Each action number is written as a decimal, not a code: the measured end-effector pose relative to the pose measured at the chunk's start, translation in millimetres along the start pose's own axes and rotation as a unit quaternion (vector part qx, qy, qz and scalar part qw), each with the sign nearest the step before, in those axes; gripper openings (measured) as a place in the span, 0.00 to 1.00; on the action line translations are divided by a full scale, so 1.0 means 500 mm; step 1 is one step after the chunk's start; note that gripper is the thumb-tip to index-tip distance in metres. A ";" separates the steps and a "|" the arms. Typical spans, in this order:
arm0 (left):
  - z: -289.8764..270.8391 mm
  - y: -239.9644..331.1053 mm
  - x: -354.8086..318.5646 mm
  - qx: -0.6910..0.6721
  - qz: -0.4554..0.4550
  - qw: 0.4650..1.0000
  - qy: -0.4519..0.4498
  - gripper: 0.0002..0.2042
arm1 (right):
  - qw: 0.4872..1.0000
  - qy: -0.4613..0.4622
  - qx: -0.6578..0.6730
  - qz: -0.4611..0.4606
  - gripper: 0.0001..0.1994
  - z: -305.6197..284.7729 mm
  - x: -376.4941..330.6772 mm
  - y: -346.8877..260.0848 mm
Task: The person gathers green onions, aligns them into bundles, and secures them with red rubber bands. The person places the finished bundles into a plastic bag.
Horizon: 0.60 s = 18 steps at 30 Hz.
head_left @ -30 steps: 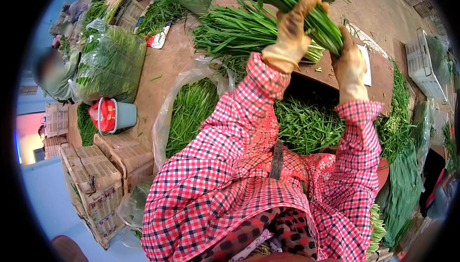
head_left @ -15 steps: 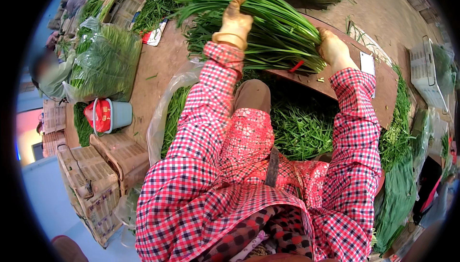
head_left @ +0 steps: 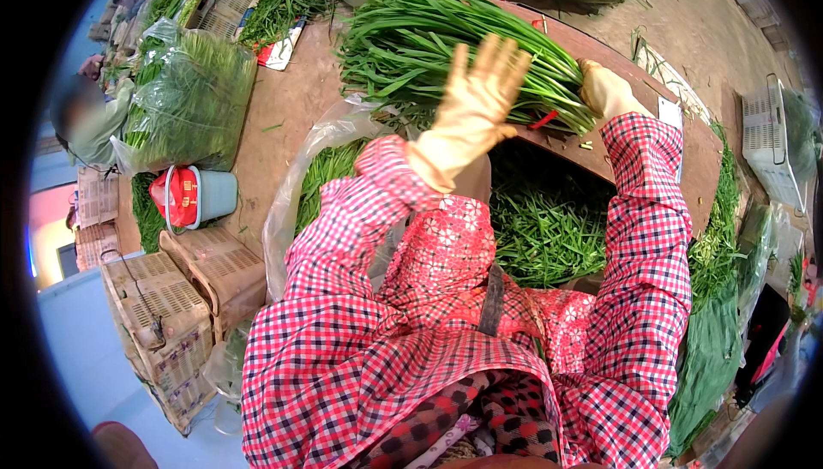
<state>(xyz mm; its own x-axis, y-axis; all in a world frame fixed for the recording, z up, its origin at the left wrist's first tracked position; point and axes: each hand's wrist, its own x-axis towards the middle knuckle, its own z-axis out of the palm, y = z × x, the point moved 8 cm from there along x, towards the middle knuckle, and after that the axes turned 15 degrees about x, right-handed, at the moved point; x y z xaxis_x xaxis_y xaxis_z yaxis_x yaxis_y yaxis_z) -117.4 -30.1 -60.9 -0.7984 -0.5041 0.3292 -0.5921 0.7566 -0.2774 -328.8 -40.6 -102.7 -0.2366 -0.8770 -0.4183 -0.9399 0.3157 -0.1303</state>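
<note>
A thick bunch of long green leaves like garlic chives (head_left: 411, 36) lies on the brown board (head_left: 694, 156) in front of me. My right hand (head_left: 605, 90), gloved, is closed round the stem ends at the right of the bunch. Over its near side is my left hand (head_left: 484, 96), also gloved, slightly blurred, with its fingers spread and nothing in it; whether it touches the leaves I cannot tell. A small red strip (head_left: 544, 119) shows by the stems. Beneath the board is a heap of loose green leaves (head_left: 549, 237).
A clear plastic sheet (head_left: 283, 212) edges more greens at my left. Beyond it stand a blue bucket (head_left: 217, 195) with a red bag, bagged greens (head_left: 193, 96) and plastic crates (head_left: 163, 315). A white crate (head_left: 763, 130) stands far right. Another person (head_left: 99, 130) is at the far left.
My left hand has come off the leaf end of the bunch and moved down and right, fingers now spread. The bunch has settled lower onto the board, the right hand still at its stems.
</note>
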 end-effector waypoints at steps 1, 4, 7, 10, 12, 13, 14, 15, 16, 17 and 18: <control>0.035 0.039 0.009 0.064 0.039 0.996 -0.049 0.59 | 1.000 0.013 0.022 0.008 0.16 -0.012 -0.012 -0.006; 0.035 0.046 0.058 0.194 0.062 0.978 -0.044 0.59 | 0.994 0.058 -0.028 -0.092 0.14 -0.006 -0.014 -0.023; 0.042 0.042 0.106 0.212 0.100 0.972 0.032 0.61 | 0.975 0.139 -0.117 -0.125 0.15 0.008 -0.011 -0.019; 0.066 0.033 0.127 0.140 0.135 0.981 -0.003 0.62 | 0.952 0.161 -0.231 -0.117 0.11 0.020 -0.021 -0.029; 0.098 0.034 0.122 0.087 0.147 0.985 0.014 0.61 | 0.956 0.161 -0.209 -0.129 0.11 0.023 -0.019 -0.025; 0.095 0.033 0.119 0.080 0.143 0.986 0.038 0.61 | 0.966 0.150 -0.158 -0.140 0.12 0.012 -0.020 -0.026; 0.098 0.034 0.119 0.087 0.142 0.985 0.039 0.60 | 0.973 0.139 -0.107 -0.151 0.13 0.002 -0.022 -0.027; 0.100 0.036 0.120 0.094 0.141 0.985 0.040 0.59 | 0.981 0.112 -0.099 -0.122 0.15 -0.007 -0.028 -0.013; 0.102 0.034 0.117 0.103 0.139 0.984 0.037 0.59 | 0.988 0.083 -0.089 -0.097 0.17 -0.033 -0.051 -0.022; 0.102 0.034 0.117 0.099 0.139 0.985 0.031 0.58 | 0.993 0.055 -0.081 -0.069 0.20 -0.047 -0.065 -0.020; 0.100 0.033 0.117 0.095 0.139 0.985 0.024 0.57 | 0.996 0.045 -0.013 -0.071 0.29 -0.050 -0.065 0.010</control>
<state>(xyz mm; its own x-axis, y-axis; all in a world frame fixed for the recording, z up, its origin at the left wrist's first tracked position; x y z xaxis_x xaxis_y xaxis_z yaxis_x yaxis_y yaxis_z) -179.5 -67.9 -91.6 -0.9295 -0.2643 0.2573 -0.3641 0.7695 -0.5248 -331.9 -19.4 -67.2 -0.1210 -0.9417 -0.3140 -0.9714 0.1775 -0.1580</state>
